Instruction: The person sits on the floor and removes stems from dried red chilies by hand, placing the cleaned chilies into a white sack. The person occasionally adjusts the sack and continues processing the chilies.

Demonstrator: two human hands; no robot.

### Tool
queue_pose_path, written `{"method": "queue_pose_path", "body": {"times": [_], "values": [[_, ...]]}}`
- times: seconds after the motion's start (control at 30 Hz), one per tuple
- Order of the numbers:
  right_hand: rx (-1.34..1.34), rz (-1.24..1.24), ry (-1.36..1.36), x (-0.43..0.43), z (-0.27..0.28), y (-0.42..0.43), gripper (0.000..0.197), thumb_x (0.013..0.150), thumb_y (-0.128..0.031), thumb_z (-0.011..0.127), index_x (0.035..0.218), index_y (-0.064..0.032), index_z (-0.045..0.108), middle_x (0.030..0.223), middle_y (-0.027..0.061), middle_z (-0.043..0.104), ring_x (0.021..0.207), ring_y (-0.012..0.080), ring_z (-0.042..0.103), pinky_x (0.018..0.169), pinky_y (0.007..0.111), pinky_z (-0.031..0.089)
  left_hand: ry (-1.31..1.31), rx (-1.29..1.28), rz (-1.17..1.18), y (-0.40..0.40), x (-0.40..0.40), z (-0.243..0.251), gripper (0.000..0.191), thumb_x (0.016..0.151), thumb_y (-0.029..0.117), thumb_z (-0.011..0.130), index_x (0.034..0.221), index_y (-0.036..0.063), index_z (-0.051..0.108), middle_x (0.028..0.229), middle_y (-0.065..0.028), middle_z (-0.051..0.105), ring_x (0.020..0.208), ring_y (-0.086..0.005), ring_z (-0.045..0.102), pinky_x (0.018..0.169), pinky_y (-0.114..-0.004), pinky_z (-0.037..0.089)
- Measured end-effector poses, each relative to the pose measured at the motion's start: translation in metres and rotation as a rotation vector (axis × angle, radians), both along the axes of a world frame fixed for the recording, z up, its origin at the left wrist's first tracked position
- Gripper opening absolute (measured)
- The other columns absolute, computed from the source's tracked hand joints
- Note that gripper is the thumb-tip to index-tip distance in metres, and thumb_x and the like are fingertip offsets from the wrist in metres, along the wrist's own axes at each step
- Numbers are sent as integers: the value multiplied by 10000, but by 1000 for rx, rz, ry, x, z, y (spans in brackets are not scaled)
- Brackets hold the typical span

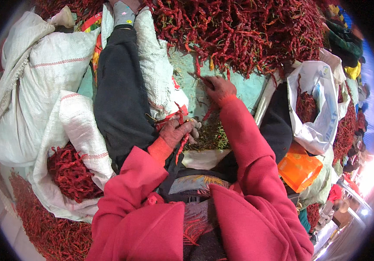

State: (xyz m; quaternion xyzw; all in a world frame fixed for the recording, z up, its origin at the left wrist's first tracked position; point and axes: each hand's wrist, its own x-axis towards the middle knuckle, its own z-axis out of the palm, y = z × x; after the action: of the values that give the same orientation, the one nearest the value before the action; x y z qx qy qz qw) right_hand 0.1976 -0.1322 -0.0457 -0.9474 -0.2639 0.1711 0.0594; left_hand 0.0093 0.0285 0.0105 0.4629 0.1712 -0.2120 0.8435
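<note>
My left hand (174, 132) holds a long dried red chili pepper (183, 143) by my lap, its fingers curled around it. Its fingertips look greyish and dusty. Farther forward, my right hand (221, 89) reaches over the pale green sheet (248, 89). Its fingertips meet a dried chili (198, 75) at the near edge of a large heap of dried red chilies (239, 36); whether they grip it is unclear. Between my legs lies a small pile of green-brown stems and scraps (219, 138), just beyond a pale cloth edge (203, 159).
At left stand a full white woven sack (59, 76) and an open woven sack (86, 130) holding chilies. A white plastic bag (328, 130) with chilies and an orange bag (299, 168) sit at right. More chilies (53, 225) spread behind left. Another person's dark sleeve (345, 40) shows far right.
</note>
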Motion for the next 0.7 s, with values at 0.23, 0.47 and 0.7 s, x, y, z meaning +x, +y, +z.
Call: {"method": "queue_pose_path", "body": {"times": [0.23,0.47,0.7], "values": [[848,-683,635,-34,12,-81,334,778,-263,657,1055,-80,618,896,13,634,796,130,588,653,287,467,-20,20,57,-11,0,-11,282,910,199,457,1050,-18,572,823,-99,621,599,-149,589,594,-266,502],[1017,-652,783,-68,73,-61,294,794,-221,656,1028,-45,625,762,1,606,627,104,546,569,223,443,-31,134,53,-13,0,-4,320,878,244,534,1128,46,553,742,-14,563,550,-88,535,504,-217,446],[694,-28,151,-115,99,-42,335,751,-164,647,1083,-173,611,889,58,649,821,215,637,724,303,494,96,294,128,-30,39,42,366,807,283,643,1073,36,595,668,7,534,502,-92,526,432,-218,417]]}}
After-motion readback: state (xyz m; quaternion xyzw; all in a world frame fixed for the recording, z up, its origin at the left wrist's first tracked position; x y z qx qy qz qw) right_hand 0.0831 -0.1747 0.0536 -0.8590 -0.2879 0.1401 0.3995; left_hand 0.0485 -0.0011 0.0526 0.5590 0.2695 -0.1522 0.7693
